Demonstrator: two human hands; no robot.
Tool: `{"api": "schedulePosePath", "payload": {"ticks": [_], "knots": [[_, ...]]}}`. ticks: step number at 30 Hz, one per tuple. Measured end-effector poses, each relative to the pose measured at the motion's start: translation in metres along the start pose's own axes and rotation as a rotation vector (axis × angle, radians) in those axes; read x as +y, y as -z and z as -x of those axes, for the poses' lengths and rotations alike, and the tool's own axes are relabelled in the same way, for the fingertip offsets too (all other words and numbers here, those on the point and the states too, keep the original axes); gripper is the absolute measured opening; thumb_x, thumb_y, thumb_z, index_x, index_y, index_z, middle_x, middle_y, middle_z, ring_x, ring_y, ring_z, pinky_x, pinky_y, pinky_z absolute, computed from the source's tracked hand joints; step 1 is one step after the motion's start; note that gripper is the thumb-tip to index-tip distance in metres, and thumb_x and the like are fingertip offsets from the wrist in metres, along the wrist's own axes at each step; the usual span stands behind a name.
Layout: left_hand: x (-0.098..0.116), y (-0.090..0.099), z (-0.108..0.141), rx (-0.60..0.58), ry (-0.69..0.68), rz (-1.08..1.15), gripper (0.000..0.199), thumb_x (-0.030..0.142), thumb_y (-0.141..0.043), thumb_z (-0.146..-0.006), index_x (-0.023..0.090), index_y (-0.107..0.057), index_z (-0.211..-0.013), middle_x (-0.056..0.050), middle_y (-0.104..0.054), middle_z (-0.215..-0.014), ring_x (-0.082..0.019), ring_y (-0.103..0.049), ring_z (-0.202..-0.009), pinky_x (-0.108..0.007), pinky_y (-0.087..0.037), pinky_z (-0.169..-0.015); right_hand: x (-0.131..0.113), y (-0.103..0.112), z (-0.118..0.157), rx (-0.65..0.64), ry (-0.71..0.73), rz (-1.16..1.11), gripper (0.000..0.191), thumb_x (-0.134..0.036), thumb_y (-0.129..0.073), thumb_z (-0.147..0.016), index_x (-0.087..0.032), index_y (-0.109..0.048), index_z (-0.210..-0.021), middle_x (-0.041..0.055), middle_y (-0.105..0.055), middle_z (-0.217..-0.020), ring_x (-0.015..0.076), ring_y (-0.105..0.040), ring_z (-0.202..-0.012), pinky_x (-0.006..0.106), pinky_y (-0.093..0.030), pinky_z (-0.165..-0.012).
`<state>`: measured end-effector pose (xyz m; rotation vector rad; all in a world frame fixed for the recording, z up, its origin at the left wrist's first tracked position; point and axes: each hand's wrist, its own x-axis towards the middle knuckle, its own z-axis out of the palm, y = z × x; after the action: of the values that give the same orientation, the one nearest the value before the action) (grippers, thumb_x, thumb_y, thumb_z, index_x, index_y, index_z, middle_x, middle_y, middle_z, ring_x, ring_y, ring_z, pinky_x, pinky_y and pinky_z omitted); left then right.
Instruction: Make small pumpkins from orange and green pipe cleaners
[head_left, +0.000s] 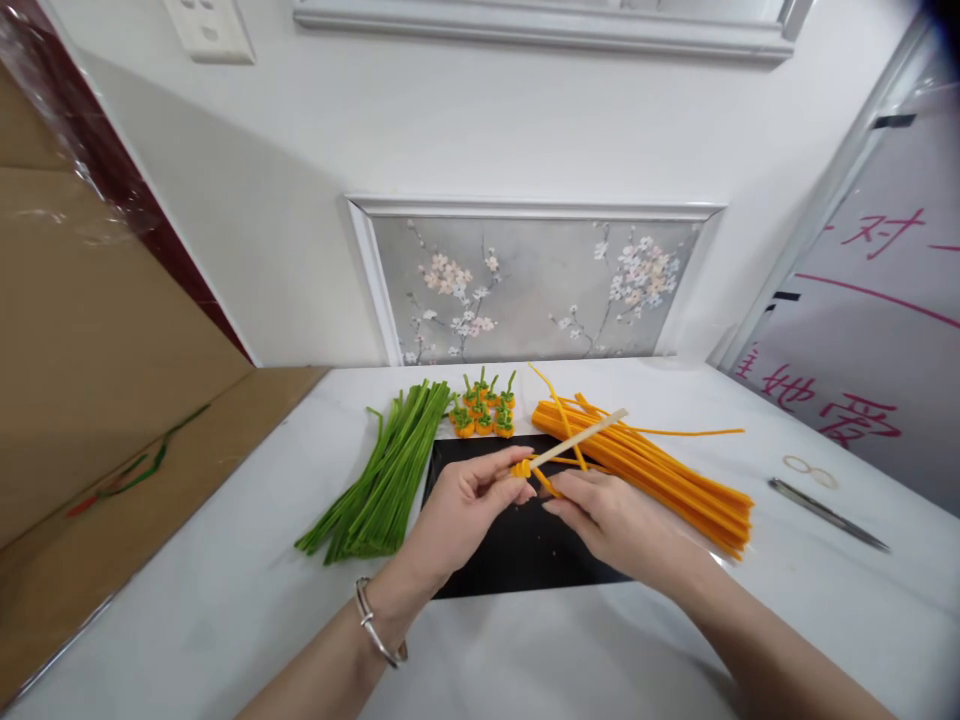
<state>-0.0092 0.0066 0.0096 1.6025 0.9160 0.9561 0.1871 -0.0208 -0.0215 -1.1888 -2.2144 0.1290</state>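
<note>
Between finger and thumb, my left hand (469,505) pinches a pale thin stick (579,440) near its lower end, the rest slanting up to the right. Around that end sit coils of an orange pipe cleaner (522,468). My right hand (611,520) is closed on the same pipe cleaner, just right of the coils. Both hands are over a black mat (525,560). Behind the right hand lies a bundle of orange pipe cleaners (675,480); a bundle of green pipe cleaners (394,480) lies left of the left hand.
Several small orange pumpkin shapes with green tops (484,405) stand behind the mat. At the right are scissors or tweezers (829,513), shut, and two thin rings (810,470). Cardboard (112,400) borders the white table (187,600) on the left; a wall (525,130) rises behind.
</note>
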Motion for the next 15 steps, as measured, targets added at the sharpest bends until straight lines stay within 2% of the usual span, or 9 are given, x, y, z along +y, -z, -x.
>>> {"api": "schedulePosePath", "payload": {"ticks": [4,8,11,15], "knots": [[-0.004,0.005,-0.003,0.135,-0.040,-0.214,0.039,0.027,-0.064,-0.084,0.020,-0.065,-0.122,0.000,-0.074,-0.077,-0.018,-0.068,-0.077,-0.028,-0.050,-0.078,-0.009,0.000,0.007,-0.003,0.042,0.095,0.009,-0.017,-0.050,-0.094,-0.020,-0.059,-0.093,0.0051,-0.068,-0.080,0.0210,-0.067,-0.067,0.029,-0.045,-0.053],[-0.008,0.007,0.000,0.213,-0.183,-0.510,0.030,0.024,-0.061,-0.085,0.026,-0.071,-0.113,-0.002,-0.076,-0.102,-0.022,-0.069,-0.087,-0.031,-0.049,-0.081,-0.018,0.001,0.010,0.009,0.130,0.268,0.013,-0.020,-0.047,-0.095,-0.018,-0.060,-0.091,0.0025,-0.062,-0.067,0.0181,-0.059,-0.051,0.029,-0.030,-0.043],[-0.011,0.006,0.002,0.190,-0.310,-0.694,0.030,0.017,-0.056,-0.088,0.028,-0.072,-0.110,-0.002,-0.075,-0.108,-0.023,-0.068,-0.088,-0.034,-0.047,-0.082,-0.023,0.005,0.009,0.081,0.202,0.366,0.020,-0.022,-0.045,-0.098,-0.017,-0.061,-0.086,0.0004,-0.058,-0.060,0.0163,-0.056,-0.047,0.029,-0.026,-0.042],[-0.016,0.007,0.001,0.030,-0.405,-0.864,0.029,0.017,-0.050,-0.093,0.026,-0.070,-0.112,-0.004,-0.077,-0.098,-0.021,-0.067,-0.078,-0.035,-0.044,-0.080,-0.021,0.014,0.005,0.248,0.230,0.399,0.023,-0.023,-0.046,-0.099,-0.018,-0.065,-0.087,0.0025,-0.065,-0.070,0.0165,-0.063,-0.059,0.028,-0.039,-0.052]]}}
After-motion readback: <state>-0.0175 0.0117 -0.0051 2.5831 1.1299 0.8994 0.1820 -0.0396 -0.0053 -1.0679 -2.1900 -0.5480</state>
